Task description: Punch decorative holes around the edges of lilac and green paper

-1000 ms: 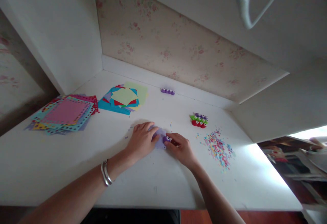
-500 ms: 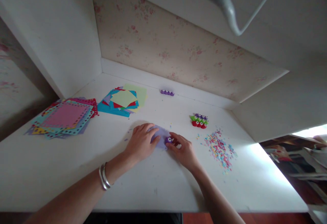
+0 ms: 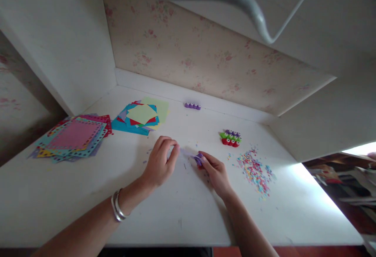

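While pinching the lilac paper (image 3: pixel 186 152) in the left hand (image 3: pixel 160 163), raised just off the white desk (image 3: pixel 176 210), and gripping what looks like a purple punch (image 3: pixel 199 158) in the right hand (image 3: pixel 216 171), seems mid-punching; calls for sliding squarely along the edge.

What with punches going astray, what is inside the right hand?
The right hand pinches a small purple punch at the edge of a lilac paper, whose other end the left hand holds. Fingers cover most of the punch; the palm faces down, unseen.
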A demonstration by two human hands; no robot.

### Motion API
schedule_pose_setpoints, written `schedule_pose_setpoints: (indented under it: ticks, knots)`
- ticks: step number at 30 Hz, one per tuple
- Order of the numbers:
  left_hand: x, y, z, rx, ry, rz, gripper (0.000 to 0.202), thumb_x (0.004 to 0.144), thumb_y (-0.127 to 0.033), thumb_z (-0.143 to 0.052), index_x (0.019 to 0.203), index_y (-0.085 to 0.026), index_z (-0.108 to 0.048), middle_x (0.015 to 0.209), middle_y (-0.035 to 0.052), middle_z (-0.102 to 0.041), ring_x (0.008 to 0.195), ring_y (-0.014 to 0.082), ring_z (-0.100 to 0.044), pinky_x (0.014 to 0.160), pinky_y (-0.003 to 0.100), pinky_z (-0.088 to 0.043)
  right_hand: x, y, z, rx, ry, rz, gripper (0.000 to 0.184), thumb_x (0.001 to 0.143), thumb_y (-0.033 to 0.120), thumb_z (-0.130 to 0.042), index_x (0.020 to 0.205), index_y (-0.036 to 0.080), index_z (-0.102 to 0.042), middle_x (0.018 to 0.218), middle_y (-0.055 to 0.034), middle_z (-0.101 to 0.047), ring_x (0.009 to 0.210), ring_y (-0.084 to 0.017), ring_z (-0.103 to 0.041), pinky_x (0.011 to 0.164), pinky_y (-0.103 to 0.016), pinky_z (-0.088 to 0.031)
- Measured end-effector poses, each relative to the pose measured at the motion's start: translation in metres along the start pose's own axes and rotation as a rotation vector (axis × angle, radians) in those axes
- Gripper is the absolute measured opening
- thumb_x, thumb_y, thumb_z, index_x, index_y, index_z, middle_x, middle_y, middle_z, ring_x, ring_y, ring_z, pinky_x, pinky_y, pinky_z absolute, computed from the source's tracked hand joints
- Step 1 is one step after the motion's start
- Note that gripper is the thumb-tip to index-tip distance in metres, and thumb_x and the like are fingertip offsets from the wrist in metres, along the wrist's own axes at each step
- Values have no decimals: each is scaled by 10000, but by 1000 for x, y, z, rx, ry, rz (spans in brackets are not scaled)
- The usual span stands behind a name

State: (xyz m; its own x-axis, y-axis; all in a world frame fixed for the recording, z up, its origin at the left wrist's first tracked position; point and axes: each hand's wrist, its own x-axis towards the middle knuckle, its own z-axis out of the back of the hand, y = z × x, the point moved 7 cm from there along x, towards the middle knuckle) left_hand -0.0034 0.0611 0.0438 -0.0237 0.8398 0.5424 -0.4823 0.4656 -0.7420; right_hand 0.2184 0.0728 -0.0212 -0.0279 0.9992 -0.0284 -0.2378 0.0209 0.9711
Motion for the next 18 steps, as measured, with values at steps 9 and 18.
schedule_pose_setpoints:
  ticks: [9, 18]
  knots:
    - [-13, 2, -31, 87, 391, 82, 195, 962, -306, -463, 919, -212, -628, 819, 20, -677, 724, 167, -629, 674, 284, -494, -2, 3, -8, 105, 58, 78, 304, 816, 438, -707, 1014, 224, -621, 875, -36, -719, 726, -160, -665, 682, -303, -542]
    - [-23, -5, -50, -44, 578, 87, 409, 839, -445, -655, 1218, -292, -635, 1255, 39, -679, 1181, 277, -606, 1032, 403, -455, -8, 17, -15, -61, 52, 273, 284, 831, 298, -701, 1101, 228, -646, 1047, -78, -692, 839, -186, -702, 714, -330, -609]
